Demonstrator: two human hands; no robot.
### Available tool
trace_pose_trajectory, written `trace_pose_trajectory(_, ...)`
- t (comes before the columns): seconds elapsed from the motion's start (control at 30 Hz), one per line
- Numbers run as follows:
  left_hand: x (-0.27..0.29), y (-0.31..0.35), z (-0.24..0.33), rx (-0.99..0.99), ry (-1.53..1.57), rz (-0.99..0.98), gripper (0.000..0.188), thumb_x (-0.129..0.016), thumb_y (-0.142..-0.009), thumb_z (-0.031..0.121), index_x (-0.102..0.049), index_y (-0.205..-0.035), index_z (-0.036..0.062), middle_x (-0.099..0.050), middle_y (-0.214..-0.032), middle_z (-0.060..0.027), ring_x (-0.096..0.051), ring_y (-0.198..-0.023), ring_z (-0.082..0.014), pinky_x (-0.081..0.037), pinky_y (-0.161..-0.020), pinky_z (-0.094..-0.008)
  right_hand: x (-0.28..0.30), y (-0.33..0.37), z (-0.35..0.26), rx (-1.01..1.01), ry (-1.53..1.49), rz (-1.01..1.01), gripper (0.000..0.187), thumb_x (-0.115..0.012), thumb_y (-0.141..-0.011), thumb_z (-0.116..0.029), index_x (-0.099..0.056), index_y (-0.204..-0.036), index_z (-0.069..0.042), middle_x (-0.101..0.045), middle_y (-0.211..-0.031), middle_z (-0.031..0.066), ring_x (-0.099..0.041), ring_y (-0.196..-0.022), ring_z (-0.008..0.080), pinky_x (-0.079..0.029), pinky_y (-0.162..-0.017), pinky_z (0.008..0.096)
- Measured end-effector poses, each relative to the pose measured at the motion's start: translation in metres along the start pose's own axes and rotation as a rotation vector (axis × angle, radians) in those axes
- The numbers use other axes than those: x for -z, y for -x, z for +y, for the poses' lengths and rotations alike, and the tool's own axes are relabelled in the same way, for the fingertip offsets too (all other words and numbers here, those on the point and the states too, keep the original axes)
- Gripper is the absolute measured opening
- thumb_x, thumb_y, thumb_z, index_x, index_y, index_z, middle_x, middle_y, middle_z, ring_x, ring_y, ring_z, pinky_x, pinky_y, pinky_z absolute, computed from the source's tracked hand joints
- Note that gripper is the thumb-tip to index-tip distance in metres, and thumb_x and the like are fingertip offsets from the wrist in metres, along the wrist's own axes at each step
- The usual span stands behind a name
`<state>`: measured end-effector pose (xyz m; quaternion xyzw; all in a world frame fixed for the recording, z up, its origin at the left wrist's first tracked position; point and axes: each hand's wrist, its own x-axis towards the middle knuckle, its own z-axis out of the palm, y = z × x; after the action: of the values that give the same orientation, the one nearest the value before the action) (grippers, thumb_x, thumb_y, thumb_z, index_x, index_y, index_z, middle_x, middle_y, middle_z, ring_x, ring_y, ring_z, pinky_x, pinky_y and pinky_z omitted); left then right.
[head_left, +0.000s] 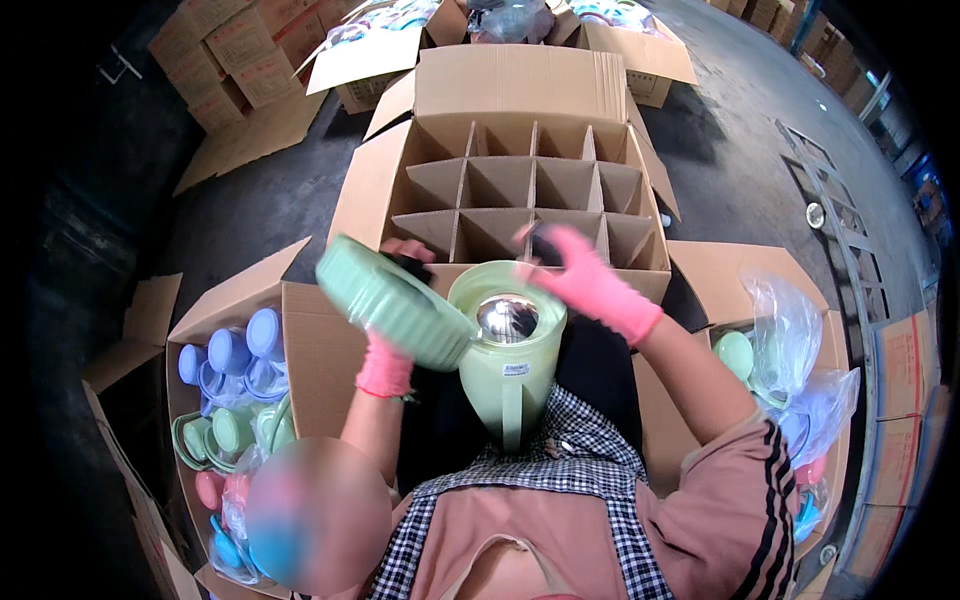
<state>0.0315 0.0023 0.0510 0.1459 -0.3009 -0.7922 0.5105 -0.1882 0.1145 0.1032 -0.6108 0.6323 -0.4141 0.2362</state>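
Note:
Between my knees stands a light green vacuum jug (pixel 508 375) with its handle toward me. Its wide end faces up uncovered, and a shiny silver liner (pixel 507 318) shows inside. My left hand (pixel 384 362), in a pink glove with dark fingertips, grips a light green ribbed round part (pixel 395 300), tilted and slightly blurred, against the jug's left side. That part hides most of the hand; its fingertips show past the far edge. Just above the jug's right rim, my right hand (pixel 580 275), gloved alike, has its thumb and fingers apart with nothing visible between them.
Ahead lies an open carton (pixel 540 85) with cardboard dividers (pixel 500 190). A carton at my left (pixel 320 350) holds blue, green and pink jug parts; another at my right (pixel 690 400) holds bagged parts. More filled cartons stand beyond, with stacked boxes (pixel 245 55) at far left.

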Motion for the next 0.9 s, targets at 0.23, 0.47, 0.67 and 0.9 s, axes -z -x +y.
trace_pose_trajectory(0.23, -0.080, -0.043, 0.023, -1.108, -1.385, -0.413, 0.037, -0.050, -0.073, 0.000, -0.043, -0.109, 0.0023, -0.050, -0.111, -0.0171, -0.045, -0.110, -0.0330, -0.033, -0.095, -0.0416, 0.016, -0.030, 0.021, -0.193, -1.312, 0.152, 0.069, -0.033, -0.080, -0.065, -0.055, -0.102, -0.003, -0.054, -0.098, 0.0068, -0.049, -0.089, 0.0149, -0.040, -0.083, 0.0283)
trace_pose_trajectory(0.47, -0.041, -0.030, 0.000, -0.284, -1.086, -0.753, 0.087, -0.059, -0.066, 0.057, -0.029, -0.128, 0.0034, -0.015, -0.137, -0.0219, -0.018, -0.127, -0.0342, -0.017, -0.102, -0.0426, -0.005, -0.024, 0.066, -0.006, -0.927, 0.280, 0.066, -0.033, -0.086, -0.055, -0.058, -0.095, 0.006, -0.059, -0.099, 0.0133, -0.055, -0.090, 0.0175, -0.041, -0.085, 0.0294)
trace_pose_trajectory(0.67, -0.007, 0.009, -0.026, -0.329, -1.075, -0.690, 0.103, -0.064, -0.054, 0.067, -0.025, -0.129, 0.0072, -0.013, -0.137, -0.0236, -0.021, -0.125, -0.0381, -0.021, -0.100, -0.0463, -0.028, 0.019, 0.078, 0.088, -0.851, 0.208, 0.050, -0.042, -0.087, -0.041, -0.051, -0.110, 0.003, -0.050, -0.116, 0.0139, -0.045, -0.108, 0.0194, -0.031, -0.095, 0.0318)
trace_pose_trajectory(0.9, -0.003, 0.003, -0.042, -0.407, -0.937, -0.710, 0.120, -0.079, -0.043, 0.053, -0.011, -0.134, 0.0140, -0.007, -0.137, -0.0199, -0.024, -0.124, -0.0360, -0.024, -0.100, -0.0458, -0.045, 0.058, 0.084, 0.159, -0.465, 0.145, 0.118, -0.085, -0.042, -0.031, -0.013, -0.131, -0.006, -0.022, -0.135, 0.0142, -0.026, -0.124, 0.0264, -0.023, -0.102, 0.0376)
